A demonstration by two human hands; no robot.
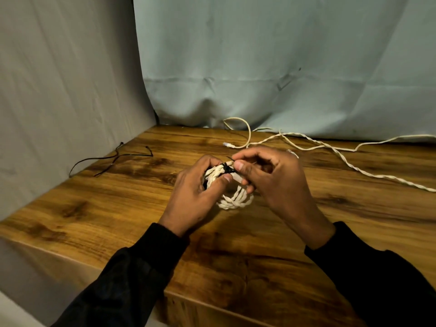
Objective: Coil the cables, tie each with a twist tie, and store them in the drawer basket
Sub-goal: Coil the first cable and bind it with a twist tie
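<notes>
Spare black twist ties (111, 159) lie far left on the wooden table (118, 208). Left hand (195, 194) grips the coiled white cable (232, 199) above the tabletop; right hand (271, 175) pinches the black twist tie (227, 168) wrapped around it. Loose white cables (330, 149) trail behind, rightward.

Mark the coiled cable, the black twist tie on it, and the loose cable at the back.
coiled cable (232, 201): head view, lower arc of the coil.
black twist tie (227, 169): head view, the wrap on top of the coil.
loose cable (349, 162): head view, twisted stretch on the table.
</notes>
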